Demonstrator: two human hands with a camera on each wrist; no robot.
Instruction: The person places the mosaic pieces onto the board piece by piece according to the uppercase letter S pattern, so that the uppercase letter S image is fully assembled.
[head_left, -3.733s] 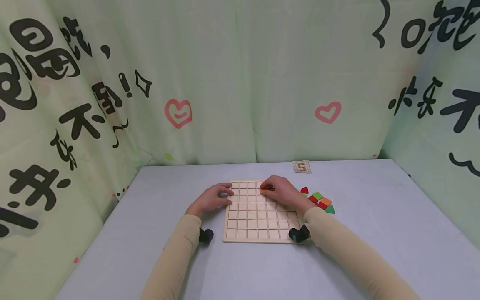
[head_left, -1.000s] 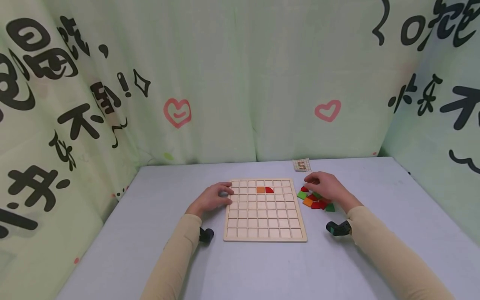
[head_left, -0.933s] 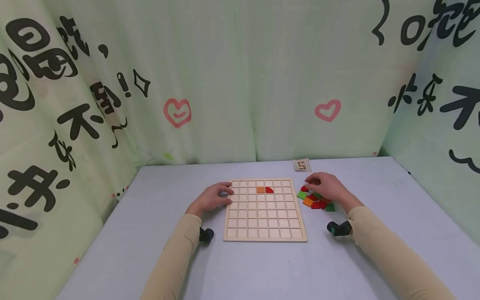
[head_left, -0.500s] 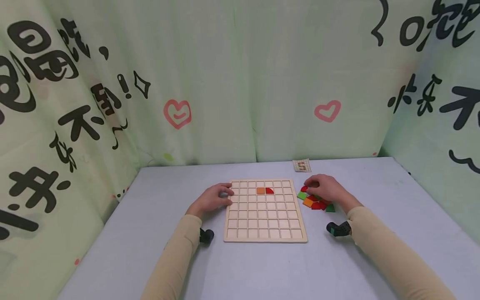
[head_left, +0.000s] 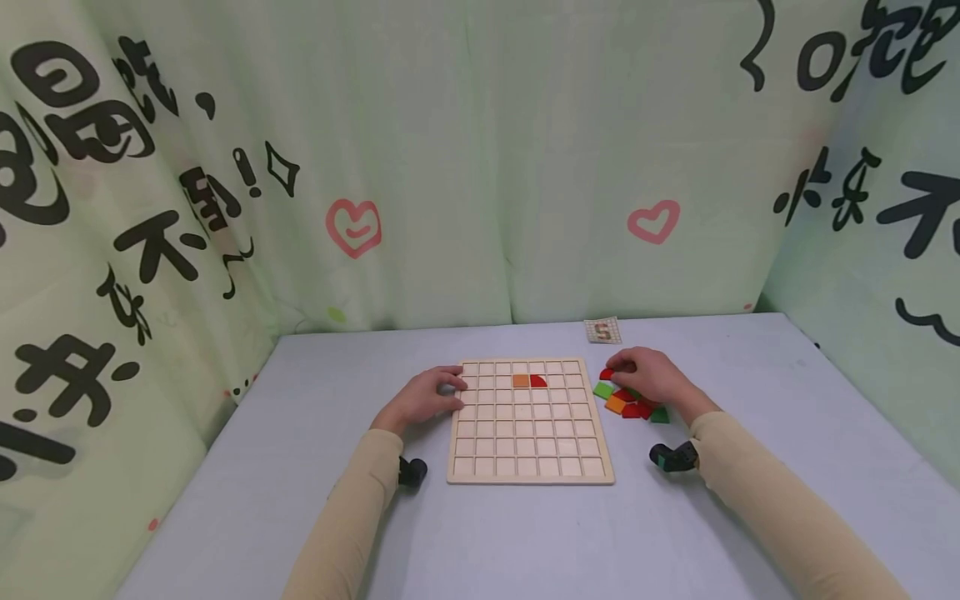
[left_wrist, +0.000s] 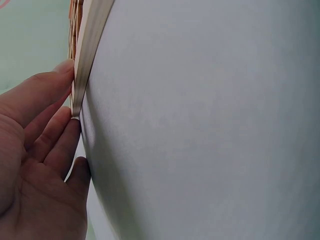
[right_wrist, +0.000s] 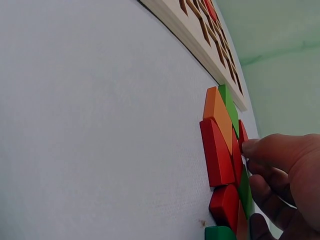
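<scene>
The left hand lies loosely spread, fingertips touching the left edge of the board, not clasping it. Off the board's right edge, the right hand bends over the loose pieces; the right wrist view catches its thumb on a red piece, pinched or not, I can't tell. The head view shows an orange tile beside a red tile near the board's far edge.

Red block partly behind fingers, card seemingly illegible

The left hand touches the grid board — the right hand pinches a red piece.
</scene>
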